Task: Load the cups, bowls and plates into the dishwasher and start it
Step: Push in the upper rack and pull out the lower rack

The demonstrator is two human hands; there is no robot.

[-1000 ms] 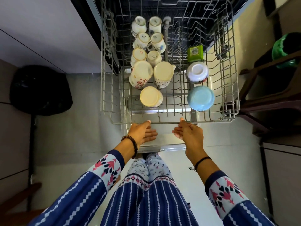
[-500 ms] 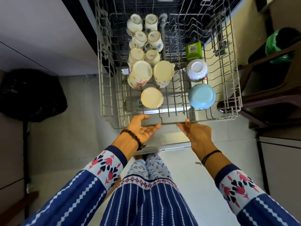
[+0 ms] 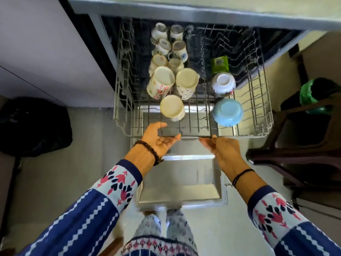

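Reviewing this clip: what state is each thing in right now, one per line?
dishwasher door: open, lying flat.
rack: partly pulled out, loaded.
cups: upside down, left side.
blue bowl: upside down, front right.
white bowl: upside down behind it.
left hand: open, fingers at rack's front rail.
right hand: open, at same rail.

A pale grey floor [image 3: 55,182] fills the lower part of the view, evenly lit and faintly glossy. At the left a white cabinet panel [image 3: 46,52] rises, with a black bag [image 3: 33,126] slumped on the floor below it. A grey countertop edge [image 3: 203,13] crosses the top. At the right, a dark brown wooden chair [image 3: 295,156] stands near a cream wall [image 3: 284,71], with a green object [image 3: 310,93] behind its rail.
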